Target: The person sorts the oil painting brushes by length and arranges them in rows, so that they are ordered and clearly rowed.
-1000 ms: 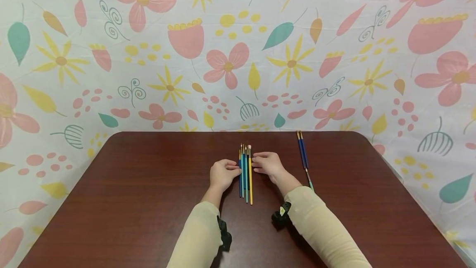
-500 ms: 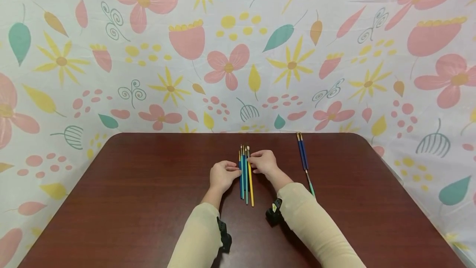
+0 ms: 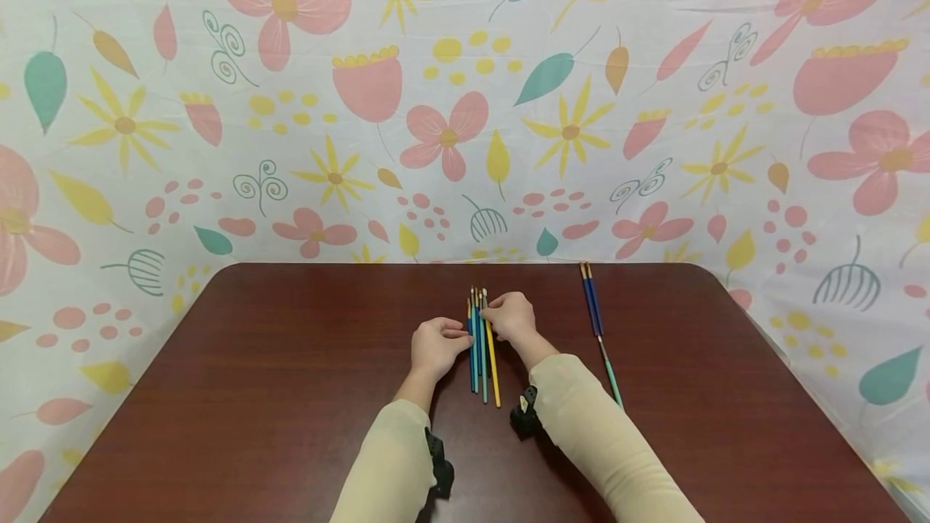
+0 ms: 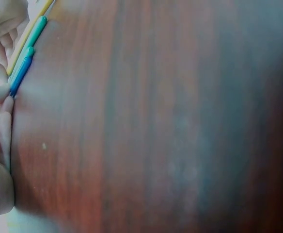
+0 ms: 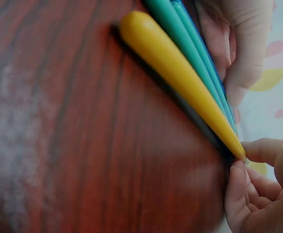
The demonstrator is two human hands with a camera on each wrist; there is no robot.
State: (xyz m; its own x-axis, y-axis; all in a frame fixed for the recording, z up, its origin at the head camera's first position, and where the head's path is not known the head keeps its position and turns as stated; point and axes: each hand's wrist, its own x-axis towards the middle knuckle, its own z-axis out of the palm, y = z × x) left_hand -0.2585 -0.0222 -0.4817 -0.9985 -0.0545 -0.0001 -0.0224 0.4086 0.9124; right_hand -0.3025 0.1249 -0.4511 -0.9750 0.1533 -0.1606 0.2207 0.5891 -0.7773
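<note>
In the head view a bundle of several slim paintbrushes lies on the table, bristles pointing away from me. Blue and teal paintbrushes (image 3: 483,382) lie side by side, and a yellow paintbrush (image 3: 494,378) slants along their right edge. My right hand (image 3: 512,319) pinches the yellow paintbrush near its upper part; the right wrist view shows thumb and index finger at the narrowing yellow handle (image 5: 180,80). From the left side, my left hand (image 3: 436,347) touches a blue paintbrush (image 4: 21,75) with fairly straight fingers. The hands partly hide where the brushes are touched.
Two dark blue paintbrushes (image 3: 592,301) lie at the back right of the brown table (image 3: 291,394). Below them is a green-handled paintbrush (image 3: 611,374), close to my right sleeve (image 3: 610,434). A flower-patterned cloth (image 3: 450,63) hangs behind the table.
My right hand has moved left onto the yellow paintbrush and pinches it. The yellow handle's near end has swung slightly right. My left hand has stayed almost still.
</note>
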